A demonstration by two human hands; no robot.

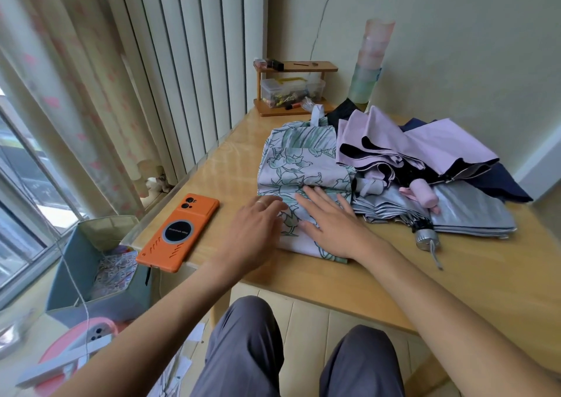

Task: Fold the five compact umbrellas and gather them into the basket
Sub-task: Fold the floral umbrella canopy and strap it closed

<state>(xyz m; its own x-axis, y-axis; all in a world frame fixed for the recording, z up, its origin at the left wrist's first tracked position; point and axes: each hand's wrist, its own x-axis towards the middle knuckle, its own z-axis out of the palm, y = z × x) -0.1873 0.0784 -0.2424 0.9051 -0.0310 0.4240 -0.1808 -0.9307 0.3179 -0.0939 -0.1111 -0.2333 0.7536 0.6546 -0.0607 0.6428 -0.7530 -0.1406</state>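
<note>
1. The floral-print umbrella (299,159) lies collapsed on the wooden table (379,290), its lilac canopy with green flower outlines partly folded into flat layers.
2. The right hand (334,223) lies palm down on the near part of this umbrella, with its fingers straight and slightly spread, pressing the fabric flat.
3. The left hand (255,226) rests at the umbrella's near left edge. Its fingers are close together and gently bent, with the tips touching the fabric, and one wears a ring.
4. Just right of the floral umbrella, touching it, is a heap of unfolded umbrellas:
   - a lilac umbrella (425,144) with black lining on top
   - a silver umbrella (473,211) below it
   - a navy umbrella (504,184) behind
5. A black umbrella (343,112) shows just beyond the floral one.
6. Left of the floral umbrella, an orange phone (179,232) lies at the table's edge.
7. Farther left and lower, on the floor, stands the blue-grey fabric basket (69,275), which holds something patterned that I cannot identify.
</note>
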